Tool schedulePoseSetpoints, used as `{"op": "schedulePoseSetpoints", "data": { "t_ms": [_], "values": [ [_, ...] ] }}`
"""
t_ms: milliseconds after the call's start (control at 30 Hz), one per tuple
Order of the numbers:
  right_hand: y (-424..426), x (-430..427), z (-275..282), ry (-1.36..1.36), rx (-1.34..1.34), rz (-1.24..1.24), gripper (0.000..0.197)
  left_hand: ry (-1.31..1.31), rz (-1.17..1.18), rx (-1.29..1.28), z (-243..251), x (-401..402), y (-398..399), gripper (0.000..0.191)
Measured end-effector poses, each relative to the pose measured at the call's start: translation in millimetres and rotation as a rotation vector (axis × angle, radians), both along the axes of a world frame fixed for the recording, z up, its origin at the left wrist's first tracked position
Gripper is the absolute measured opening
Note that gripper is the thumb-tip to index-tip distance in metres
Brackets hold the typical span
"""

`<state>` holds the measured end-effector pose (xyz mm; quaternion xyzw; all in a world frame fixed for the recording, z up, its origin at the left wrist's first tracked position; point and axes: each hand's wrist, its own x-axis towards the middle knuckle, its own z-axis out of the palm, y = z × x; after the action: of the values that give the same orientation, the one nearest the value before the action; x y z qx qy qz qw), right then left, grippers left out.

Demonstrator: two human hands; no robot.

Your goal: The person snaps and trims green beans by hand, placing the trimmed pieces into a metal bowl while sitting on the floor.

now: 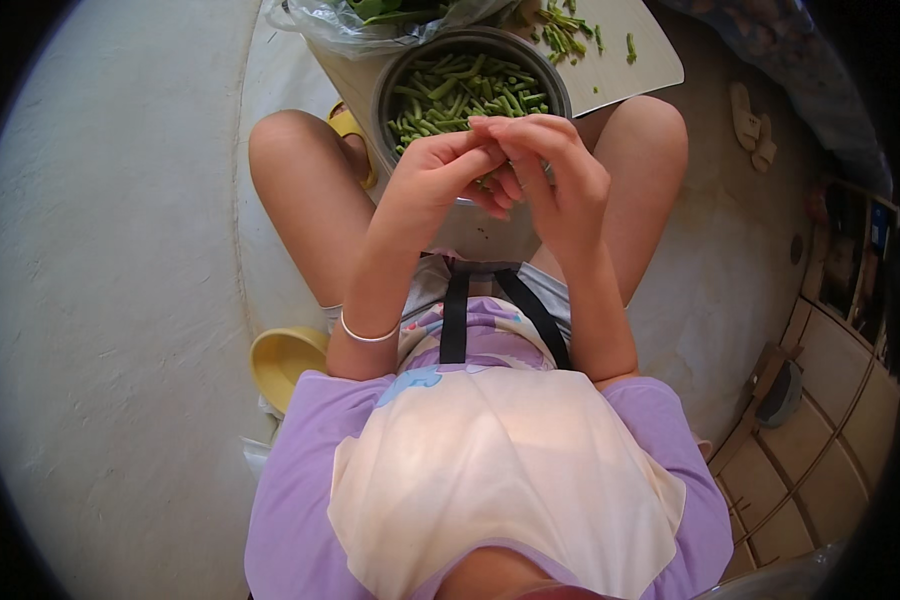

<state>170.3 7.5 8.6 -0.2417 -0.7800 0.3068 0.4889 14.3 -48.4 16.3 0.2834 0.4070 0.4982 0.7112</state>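
Both of my hands meet at the near rim of a round metal bowl (381, 112), which is filled with cut green bean pieces (461, 86). My left hand (439, 172), below a wrist with a pale bangle, has its fingers bent together with those of my right hand (562, 165). A bit of green shows between the fingers, but whether it is held or lies behind them I cannot tell. Beyond the bowl, bean ends and scraps (562, 37) lie on a pale low table (645, 67). A clear plastic bag (352, 41) with green leaves stands at the table's left.
My knees flank the bowl. A yellow basin (285, 364) sits on the floor by my left elbow. Pale slippers (750, 124) lie on the floor at the upper right. A tiled surface (832, 360) and a rack with dark items (847, 247) are at the far right.
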Motion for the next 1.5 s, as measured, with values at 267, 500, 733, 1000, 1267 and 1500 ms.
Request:
{"op": "schedulePoseSetpoints", "data": {
  "t_ms": [267,500,733,1000,1267,1500],
  "values": [
    [-7.7,-4.1,3.7,0.066,0.112,0.073,0.019,-0.052,0.027,0.036,-14.7,-2.1,-0.3,0.029],
    [9.9,1.8,4.4,0.657,-0.992,0.238,0.017,0.010,0.267,0.071,-3.3,-14.3,1.3,0.032],
    [8.8,2.8,2.5,0.821,-1.241,0.491,0.021,-0.114,0.368,0.304,1.1,-26.0,-8.2,0.031],
    [-2.1,-2.1,19.4,0.238,-0.838,0.291,0.024,-0.185,0.418,0.404,9.5,-18.6,-14.6,0.032],
    [-12.9,-2.2,28.2,0.302,-1.207,0.544,0.019,0.220,0.413,0.482,26.4,-9.2,-19.6,0.028],
    [-11.9,2.8,29.5,0.342,-1.246,0.584,0.015,0.423,0.416,0.653,34.3,-1.8,-18.3,0.028]
  ]
}}
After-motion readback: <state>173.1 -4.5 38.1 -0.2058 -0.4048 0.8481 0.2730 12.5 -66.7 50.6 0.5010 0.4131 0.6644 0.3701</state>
